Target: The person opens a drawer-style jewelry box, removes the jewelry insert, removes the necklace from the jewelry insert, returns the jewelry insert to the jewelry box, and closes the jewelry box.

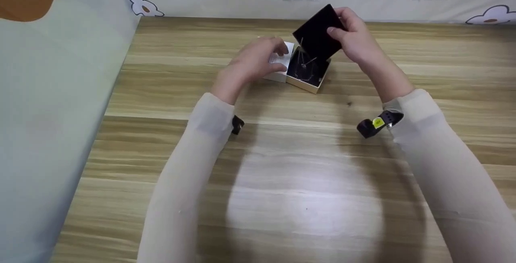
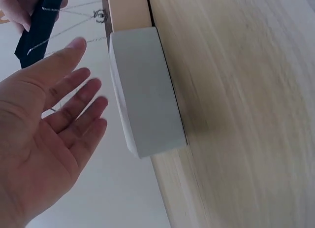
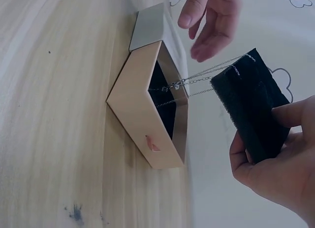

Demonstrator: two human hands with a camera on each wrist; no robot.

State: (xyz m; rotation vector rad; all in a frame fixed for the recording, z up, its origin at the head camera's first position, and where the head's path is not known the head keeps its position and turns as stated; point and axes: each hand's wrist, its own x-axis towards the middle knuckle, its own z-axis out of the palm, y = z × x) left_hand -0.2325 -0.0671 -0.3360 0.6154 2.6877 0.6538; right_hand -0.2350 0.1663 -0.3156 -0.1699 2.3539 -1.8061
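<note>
one pale peach, open-topped card box (image 1: pixel 302 85) with a dark inside sits just past twelve o'clock before us on the wood-grained table (image 1: pixel 306 214). at its one o'clock, our right hand (image 1: pixel 356 39) pinches a square black velvety pad (image 1: pixel 318 33) between thumb and fingers, tilted above the box. at its ten o'clock, our left hand (image 1: pixel 256 57) has loose, parted fingers that grasp nothing, over a white rectangular card sleeve (image 1: pixel 277 76) touching the box at nine o'clock. a thin silver-coloured chain with a small pendant (image 3: pixel 177 85) stretches from the pad's edge into the box. we judge the work part-way: the box is uncovered and the pad lifted clear, but the chain is not yet free of either; whether it is caught inside, we cannot tell
</note>
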